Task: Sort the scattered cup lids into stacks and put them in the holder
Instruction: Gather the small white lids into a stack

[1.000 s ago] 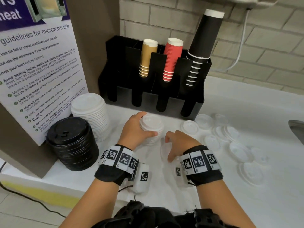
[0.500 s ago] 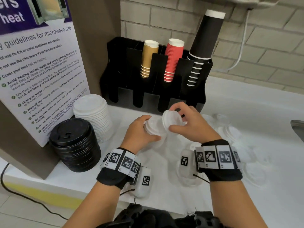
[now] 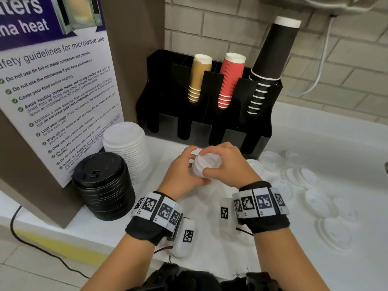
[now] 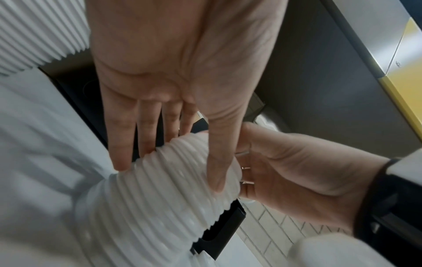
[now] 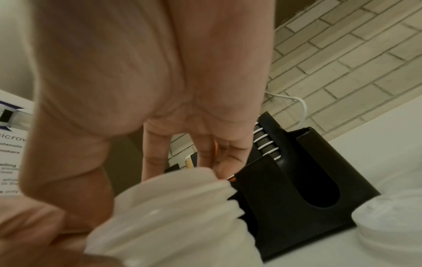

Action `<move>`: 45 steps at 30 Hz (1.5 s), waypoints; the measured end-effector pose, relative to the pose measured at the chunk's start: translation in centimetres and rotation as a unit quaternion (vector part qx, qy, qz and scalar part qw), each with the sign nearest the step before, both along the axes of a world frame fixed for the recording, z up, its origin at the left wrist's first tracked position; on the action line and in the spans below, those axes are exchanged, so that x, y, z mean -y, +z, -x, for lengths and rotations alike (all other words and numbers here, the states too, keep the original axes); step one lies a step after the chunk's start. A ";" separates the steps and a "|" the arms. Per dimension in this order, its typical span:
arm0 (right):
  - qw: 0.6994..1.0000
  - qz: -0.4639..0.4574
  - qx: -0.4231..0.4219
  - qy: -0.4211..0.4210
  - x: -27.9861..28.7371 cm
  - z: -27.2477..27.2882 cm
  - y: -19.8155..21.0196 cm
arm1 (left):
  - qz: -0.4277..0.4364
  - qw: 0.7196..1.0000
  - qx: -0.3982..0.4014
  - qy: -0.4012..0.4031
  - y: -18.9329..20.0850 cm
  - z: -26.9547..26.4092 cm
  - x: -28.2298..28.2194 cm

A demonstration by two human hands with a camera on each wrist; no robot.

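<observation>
Steadying a small white lid stack [image 3: 202,166] near the bench's back edge, the left hand [image 3: 184,171] grips its side so the right hand [image 3: 228,164], fingers curled round the top lid, can seat it squarely before the black holder [image 3: 258,131].

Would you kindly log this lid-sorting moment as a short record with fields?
left hand: grips the small white lid stack from the side
right hand: fingers on the stack's top lid
holder: black, behind the hands; three cup stacks, no lids visible
loose lids: clear, scattered on the counter to the right
other stacks: large white lid stack, black lid stack, both left
</observation>
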State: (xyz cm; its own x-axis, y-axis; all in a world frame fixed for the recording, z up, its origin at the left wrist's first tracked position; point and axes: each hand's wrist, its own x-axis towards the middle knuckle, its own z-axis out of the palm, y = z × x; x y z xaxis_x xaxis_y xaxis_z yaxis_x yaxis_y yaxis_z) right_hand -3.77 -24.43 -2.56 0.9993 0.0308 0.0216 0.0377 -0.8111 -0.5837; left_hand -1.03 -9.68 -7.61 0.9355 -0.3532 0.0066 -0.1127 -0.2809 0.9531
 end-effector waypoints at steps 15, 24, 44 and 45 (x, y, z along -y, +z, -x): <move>0.997 -0.071 0.007 -0.015 1.3 0.2 -1.0 | 0.012 0.999 0.035 -0.032 0.1 0.0 0.0; 0.974 0.118 -0.170 0.087 4.6 3.6 2.5 | -0.046 0.998 0.045 -0.030 0.4 -0.2 1.3; 0.922 0.253 -0.225 0.186 4.8 5.5 1.1 | -0.037 0.998 0.051 -0.023 0.1 -0.9 2.8; 0.930 0.238 -0.220 0.172 5.3 5.1 2.0 | -0.035 0.998 0.051 -0.023 0.1 -0.9 2.8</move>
State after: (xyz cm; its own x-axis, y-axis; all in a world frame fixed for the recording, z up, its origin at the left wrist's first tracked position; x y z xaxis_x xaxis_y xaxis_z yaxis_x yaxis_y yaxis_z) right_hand -8.88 -29.76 -0.59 0.8376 0.2519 -0.4847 0.1855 -0.9658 -0.1812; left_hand -0.17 -12.47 -7.47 0.9140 -0.3987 0.0750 -0.2231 -0.3394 0.9138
